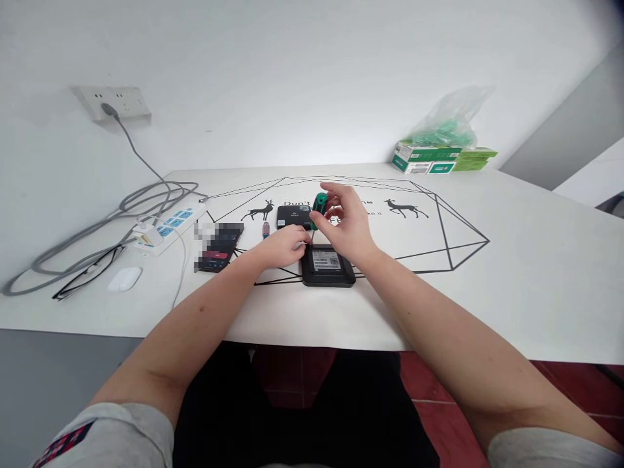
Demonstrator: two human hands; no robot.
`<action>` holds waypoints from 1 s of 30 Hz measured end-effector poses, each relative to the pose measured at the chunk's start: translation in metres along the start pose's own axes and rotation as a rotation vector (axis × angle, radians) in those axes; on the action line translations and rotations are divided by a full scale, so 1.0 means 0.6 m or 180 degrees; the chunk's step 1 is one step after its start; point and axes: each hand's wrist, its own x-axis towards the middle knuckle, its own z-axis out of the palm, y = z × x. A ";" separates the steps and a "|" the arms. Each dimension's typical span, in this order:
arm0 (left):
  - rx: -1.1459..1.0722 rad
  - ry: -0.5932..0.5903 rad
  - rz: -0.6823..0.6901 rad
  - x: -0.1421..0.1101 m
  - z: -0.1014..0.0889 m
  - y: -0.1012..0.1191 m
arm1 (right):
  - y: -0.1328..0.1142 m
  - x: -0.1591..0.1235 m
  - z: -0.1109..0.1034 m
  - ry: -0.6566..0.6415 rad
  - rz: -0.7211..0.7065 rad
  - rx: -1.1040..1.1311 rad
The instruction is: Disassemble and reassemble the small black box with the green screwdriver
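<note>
My right hand [347, 222] is closed around the green and black handle of a screwdriver [319, 207], which stands nearly upright. Its thin shaft points down to the far left corner of a black rectangular case [328, 277]. Inside that case lies a drive-like unit with a white printed label [326, 260]. My left hand [288, 246] rests at the same corner, fingers curled together beside the shaft; what they pinch is hidden. Just beyond the hands lies a flat black cover [292, 216] with small stickers.
Left of the hands lie a small screwdriver [266, 230] and a phone [220, 247]. Farther left are a power strip [170, 229], coiled grey cable [63, 247], glasses [88, 273] and a white earbud case [125, 279]. Green-white boxes [424, 156] and a plastic bag [451, 123] stand back right.
</note>
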 end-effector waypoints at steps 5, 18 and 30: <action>-0.0007 -0.0015 0.0015 0.000 0.001 -0.003 | 0.000 -0.001 0.000 0.0025 0.0114 0.0086; -0.0154 0.0005 0.0015 -0.001 0.003 -0.002 | 0.003 0.002 -0.001 0.0206 0.0179 0.0282; -0.0399 -0.1037 -0.0451 -0.009 -0.023 0.007 | -0.002 -0.003 -0.001 -0.0257 -0.0068 0.0336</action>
